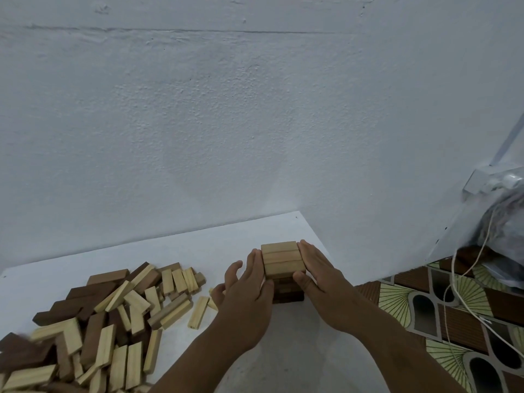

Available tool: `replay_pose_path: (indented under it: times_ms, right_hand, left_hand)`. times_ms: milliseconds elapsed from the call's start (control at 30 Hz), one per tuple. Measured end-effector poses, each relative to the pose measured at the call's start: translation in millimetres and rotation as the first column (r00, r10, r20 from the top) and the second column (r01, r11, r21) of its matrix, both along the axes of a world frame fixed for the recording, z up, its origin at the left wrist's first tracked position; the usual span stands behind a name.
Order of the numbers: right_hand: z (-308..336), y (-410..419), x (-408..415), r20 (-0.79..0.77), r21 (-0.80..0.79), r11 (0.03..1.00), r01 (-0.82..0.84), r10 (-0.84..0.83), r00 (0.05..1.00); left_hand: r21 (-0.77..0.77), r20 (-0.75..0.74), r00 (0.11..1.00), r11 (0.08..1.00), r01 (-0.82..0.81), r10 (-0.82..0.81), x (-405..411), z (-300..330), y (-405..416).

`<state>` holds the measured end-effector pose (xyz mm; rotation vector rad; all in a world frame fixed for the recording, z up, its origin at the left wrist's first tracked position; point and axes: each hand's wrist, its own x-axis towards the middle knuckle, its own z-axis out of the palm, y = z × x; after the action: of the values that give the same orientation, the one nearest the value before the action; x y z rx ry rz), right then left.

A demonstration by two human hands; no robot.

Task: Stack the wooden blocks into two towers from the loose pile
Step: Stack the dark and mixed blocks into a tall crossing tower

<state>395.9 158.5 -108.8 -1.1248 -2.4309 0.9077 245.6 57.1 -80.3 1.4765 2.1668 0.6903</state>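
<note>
A short tower of wooden blocks (283, 259) stands on the white board (175, 248) near its right edge; its top layer is three light blocks side by side, with darker layers below. My left hand (249, 282) presses flat against the tower's left side. My right hand (317, 276) presses against its right side, thumb across the front. Both hands have straight fingers. A loose pile of light and dark blocks (93, 321) spreads over the left of the board. One light block (198, 312) lies apart between the pile and my left hand.
A white rough wall (226, 123) rises right behind the board. To the right lies patterned floor (425, 310) with a white cable (453, 282), a plastic-wrapped bundle (504, 222) and a wall socket box (479, 180).
</note>
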Motion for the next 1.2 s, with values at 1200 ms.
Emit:
replay_pose_path:
  times_ms: [1200]
  right_hand:
    - [16.7, -133.8, -92.9, -0.055, 0.283, 0.888, -0.362, 0.392, 0.918]
  left_hand:
    - [0.258, 0.063, 0.988, 0.953, -0.156, 0.144, -103.0, 6.9, -164.7]
